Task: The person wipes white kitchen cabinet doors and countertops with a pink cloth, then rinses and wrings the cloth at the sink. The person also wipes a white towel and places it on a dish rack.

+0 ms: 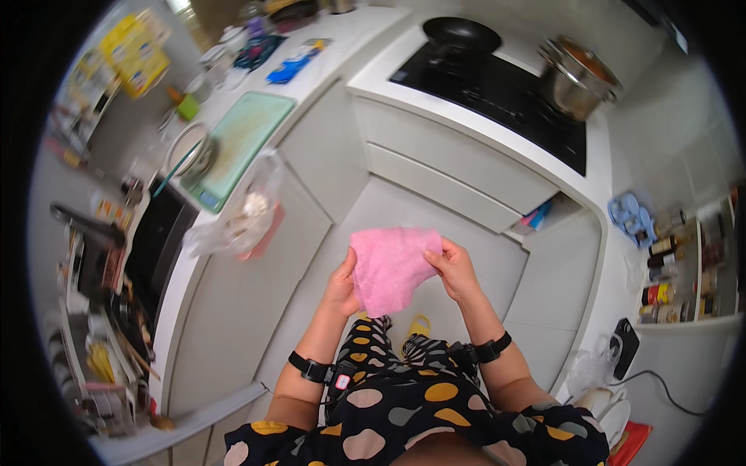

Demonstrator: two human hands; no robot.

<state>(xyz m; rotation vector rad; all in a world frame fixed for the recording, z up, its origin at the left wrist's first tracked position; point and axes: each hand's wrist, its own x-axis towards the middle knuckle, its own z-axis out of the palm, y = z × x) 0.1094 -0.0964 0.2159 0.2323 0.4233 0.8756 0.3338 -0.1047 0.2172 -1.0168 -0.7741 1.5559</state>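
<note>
A pink cloth [393,271] is stretched between my two hands, above the floor and in front of my legs. My left hand [344,285] grips its left edge, with the thumb on top and the other fingers mostly hidden behind the fabric. At the upper right corner, my right hand [453,265] pinches the cloth between thumb and fingers. The lower part of the cloth hangs loose and slightly folded. A black strap circles each forearm.
On the left counter are a green cutting board [250,134], a pot [189,152] and a hanging plastic bag [247,215] with garlic. Ahead, a black cooktop [484,96] holds a frying pan [460,34] and a steel stockpot [577,76]. Bottles [664,262] stand in a right-hand rack.
</note>
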